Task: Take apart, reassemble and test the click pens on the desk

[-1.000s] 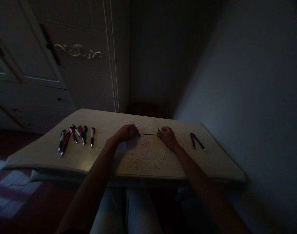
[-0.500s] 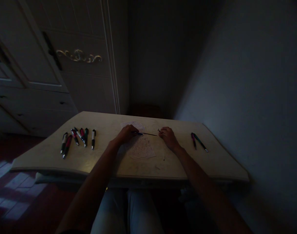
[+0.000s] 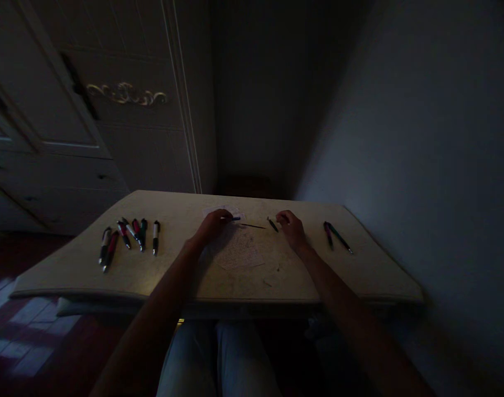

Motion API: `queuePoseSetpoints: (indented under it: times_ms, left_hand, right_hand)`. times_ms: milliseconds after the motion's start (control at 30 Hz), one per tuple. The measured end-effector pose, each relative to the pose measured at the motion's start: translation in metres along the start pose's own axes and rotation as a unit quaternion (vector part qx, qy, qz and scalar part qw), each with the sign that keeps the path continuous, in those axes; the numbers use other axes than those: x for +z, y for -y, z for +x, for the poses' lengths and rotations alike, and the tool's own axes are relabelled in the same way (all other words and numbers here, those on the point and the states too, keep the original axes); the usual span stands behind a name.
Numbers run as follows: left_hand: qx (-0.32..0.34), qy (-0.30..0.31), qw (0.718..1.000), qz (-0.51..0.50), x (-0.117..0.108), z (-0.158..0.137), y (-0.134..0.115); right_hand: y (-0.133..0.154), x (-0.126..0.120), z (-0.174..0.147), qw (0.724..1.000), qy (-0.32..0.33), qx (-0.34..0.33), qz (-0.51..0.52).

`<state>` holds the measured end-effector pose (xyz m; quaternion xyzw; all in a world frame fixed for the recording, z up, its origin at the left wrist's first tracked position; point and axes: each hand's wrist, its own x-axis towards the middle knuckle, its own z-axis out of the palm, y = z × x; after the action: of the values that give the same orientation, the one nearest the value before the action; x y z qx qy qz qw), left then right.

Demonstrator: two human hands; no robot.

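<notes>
Since the pale table (image 3: 359,286) is dimly lit, the person would do well to work close over the marked paper (image 3: 237,251) lying near its middle, where thin parts probably show best. The left hand (image 3: 214,223) is closed at the fingertips on a blue pen part (image 3: 236,219), whose end pokes out towards the right; a light, level pinch should serve it. The right hand (image 3: 291,226) has its fingers curled, though whether they hold anything cannot be told. Loose pens (image 3: 156,238) lie well apart on the left and two more pens (image 3: 339,238) on the right, sensibly clear of the work. Between the hands lie a thin dark rod (image 3: 253,225), best lifted by its middle, and a short dark piece (image 3: 272,224) just beside the right fingertips, easily rolled by a careless knuckle. Smallest are the scraps (image 3: 267,284) near the front edge, better left unbrushed.
</notes>
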<state>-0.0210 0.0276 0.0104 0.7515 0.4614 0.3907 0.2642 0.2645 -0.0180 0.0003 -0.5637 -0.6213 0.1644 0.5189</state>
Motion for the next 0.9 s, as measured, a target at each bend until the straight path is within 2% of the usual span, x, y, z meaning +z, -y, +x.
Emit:
queuePoseSetpoints:
  times_ms: [200, 600, 767, 900]
  left_hand:
    - [-0.012, 0.017, 0.999, 0.033, -0.0011, -0.0011, -0.0017]
    - [0.048, -0.005, 0.993, 0.108, -0.0027, 0.0013, 0.0015]
    - [0.073, -0.004, 0.989, 0.125, 0.0003, 0.0019, 0.0034]
    - [0.086, 0.019, 0.988, 0.130, 0.0030, 0.0023, 0.0048]
  right_hand:
    - [-0.0040, 0.0019, -0.0012, 0.999, 0.039, -0.017, 0.011]
    - [-0.0012, 0.0003, -0.0049, 0.992, 0.108, -0.056, 0.037]
    - [0.0023, -0.0012, -0.0066, 0.989, 0.116, -0.089, -0.011]
    - [0.0054, -0.0019, -0.0060, 0.982, 0.125, -0.126, -0.066]
